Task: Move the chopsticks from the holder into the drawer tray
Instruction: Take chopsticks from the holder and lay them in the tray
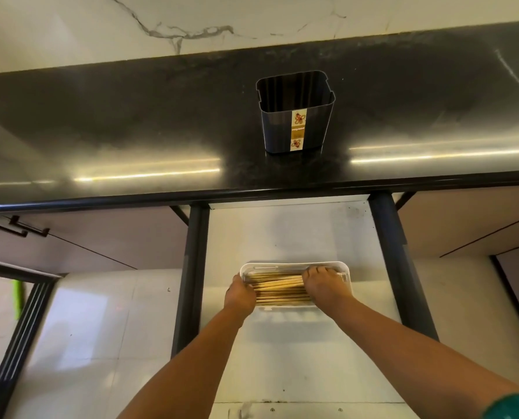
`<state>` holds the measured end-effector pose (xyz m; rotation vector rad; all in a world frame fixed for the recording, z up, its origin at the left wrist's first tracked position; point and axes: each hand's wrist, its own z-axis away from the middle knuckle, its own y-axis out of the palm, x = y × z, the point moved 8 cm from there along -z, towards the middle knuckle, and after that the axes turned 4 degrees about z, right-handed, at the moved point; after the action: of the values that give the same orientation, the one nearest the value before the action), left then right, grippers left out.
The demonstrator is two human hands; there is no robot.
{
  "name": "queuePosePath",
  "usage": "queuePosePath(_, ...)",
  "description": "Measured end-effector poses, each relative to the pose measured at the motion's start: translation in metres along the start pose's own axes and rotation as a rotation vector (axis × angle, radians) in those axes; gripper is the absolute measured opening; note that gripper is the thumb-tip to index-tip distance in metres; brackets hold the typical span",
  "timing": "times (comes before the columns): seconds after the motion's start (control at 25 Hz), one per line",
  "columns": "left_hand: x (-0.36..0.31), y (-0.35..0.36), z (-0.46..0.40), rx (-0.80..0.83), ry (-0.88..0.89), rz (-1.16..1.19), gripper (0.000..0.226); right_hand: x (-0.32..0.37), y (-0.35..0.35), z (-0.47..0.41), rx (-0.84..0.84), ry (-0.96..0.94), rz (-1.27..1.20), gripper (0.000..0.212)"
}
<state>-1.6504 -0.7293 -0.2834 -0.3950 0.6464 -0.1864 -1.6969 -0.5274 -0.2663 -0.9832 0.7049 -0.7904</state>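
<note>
A dark, ribbed holder [296, 116] with a gold label stands upright on the black counter, and its inside looks empty. Below the counter edge an open drawer [291, 231] holds a white tray [282, 264]. Several pale wooden chopsticks [279, 287] lie lengthwise in the tray. My left hand [240, 293] is at the tray's left end, its fingers against the chopsticks' ends. My right hand [325, 282] lies flat over the right part of the chopsticks, fingers reaching to the tray's far rim. The chopsticks' right ends are hidden under it.
The black counter [131, 131] runs across the view under a marble wall. Dark drawer rails [191, 267] flank the drawer on both sides. A cabinet handle [16, 226] shows at the left, with pale floor tiles below.
</note>
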Motion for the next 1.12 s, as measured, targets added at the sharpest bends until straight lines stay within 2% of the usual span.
queuePosePath(0.12,0.003,-0.008,-0.001,-0.017,0.000,0.057,0.014,0.000,-0.002,-0.003,0.006,-0.008,-0.109,0.045)
queuePosePath(0.2,0.005,-0.009,-0.003,-0.017,0.009,0.081,0.013,-0.012,-0.006,0.001,-0.017,0.065,-0.319,0.035)
queuePosePath(0.28,0.009,-0.011,-0.004,-0.035,0.007,0.100,0.013,-0.026,-0.012,0.015,-0.122,0.131,-0.564,0.030)
queuePosePath(0.4,0.013,-0.018,-0.002,-0.090,-0.001,0.065,0.014,-0.045,-0.024,0.046,-0.285,0.216,-0.591,0.023)
queuePosePath(0.44,0.014,-0.018,-0.002,-0.094,-0.010,0.062,0.017,-0.054,-0.026,0.055,-0.357,0.280,-0.593,0.025)
queuePosePath(0.52,0.014,-0.017,-0.002,-0.092,-0.017,0.082,0.021,-0.084,-0.026,0.072,-0.484,0.584,-0.763,0.026)
queuePosePath(0.56,0.013,-0.016,0.000,-0.092,-0.016,0.098,0.022,-0.101,-0.016,0.078,-0.469,0.782,-0.934,0.024)
queuePosePath(0.6,0.013,-0.016,0.001,-0.094,-0.014,0.112,0.024,-0.109,0.002,0.079,-0.331,0.956,-1.106,0.026)
queuePosePath(0.68,0.014,-0.014,0.003,-0.077,-0.001,0.140,0.027,-0.097,0.032,0.077,0.011,1.084,-1.412,0.036)
queuePosePath(0.72,0.014,-0.012,0.004,-0.047,0.013,0.169,0.028,-0.086,0.039,0.076,0.089,1.077,-1.588,0.042)
queuePosePath(0.8,0.009,-0.008,0.006,0.031,0.049,0.245,0.026,-0.068,0.041,0.076,0.113,1.054,-1.862,0.053)
queuePosePath(0.84,0.006,-0.007,0.007,0.056,0.053,0.281,0.025,-0.065,0.042,0.075,0.085,1.041,-1.906,0.056)
queuePosePath(1.0,0.003,-0.012,0.004,0.045,0.033,0.368,0.025,-0.073,0.050,0.076,0.019,1.051,-1.842,0.058)
queuePosePath(1.12,-0.004,-0.009,0.002,0.080,0.100,0.295,0.031,-0.068,0.050,0.069,0.086,0.971,-1.945,0.056)
